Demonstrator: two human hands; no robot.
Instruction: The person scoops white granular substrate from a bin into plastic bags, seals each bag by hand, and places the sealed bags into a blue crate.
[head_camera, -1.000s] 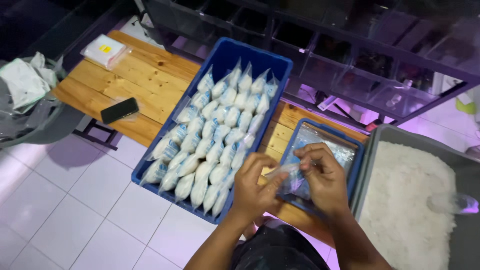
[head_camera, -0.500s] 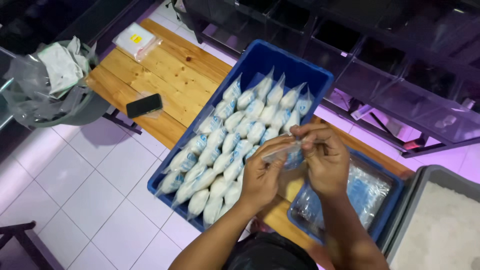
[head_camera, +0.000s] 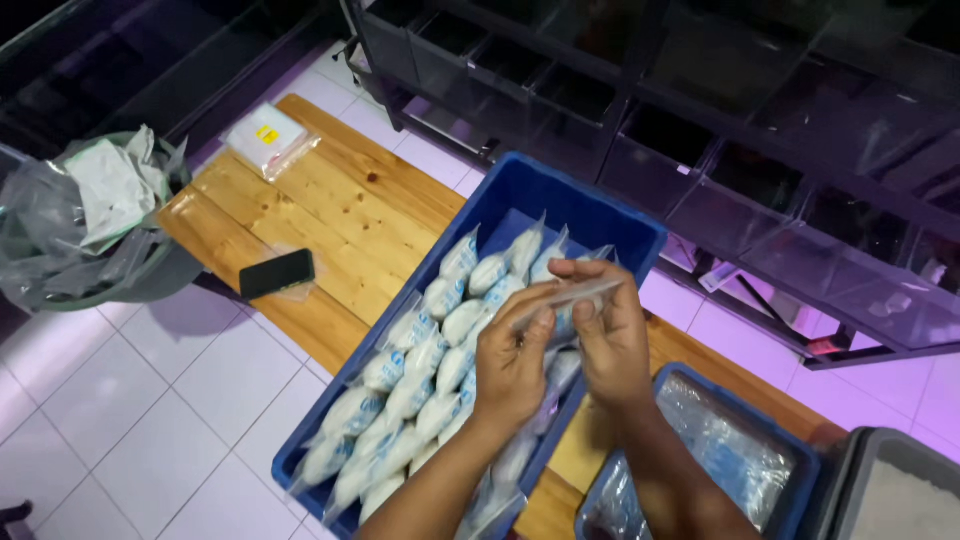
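A small clear plastic bag (head_camera: 562, 300) is up in the air, just over the far end of the big blue crate (head_camera: 600, 215). Both hands hold it. The left hand (head_camera: 512, 365) pinches it near the bottom, with the fingers closed on the plastic. The right hand (head_camera: 608, 335) grips the top edge, thumb against fingers, so that hand is closed on it too. I cannot tell what is inside the bag, because the hands cover most of it.

Under the hands, the crate is packed with rows of little white filled bags (head_camera: 430, 385). They lean on each other, close together.

The bag could slip, because thin plastic is smooth and only the fingertips hold it. If the top is not shut, something could spill onto the packed rows. A dropped bag could also knock the neat rows crooked.

Beside the big crate sits a smaller blue crate (head_camera: 790, 455) with loose clear bags in it. Both stand on a wooden table (head_camera: 330, 210). A black phone (head_camera: 277, 273) lies near the table edge, and a bump could push it off.
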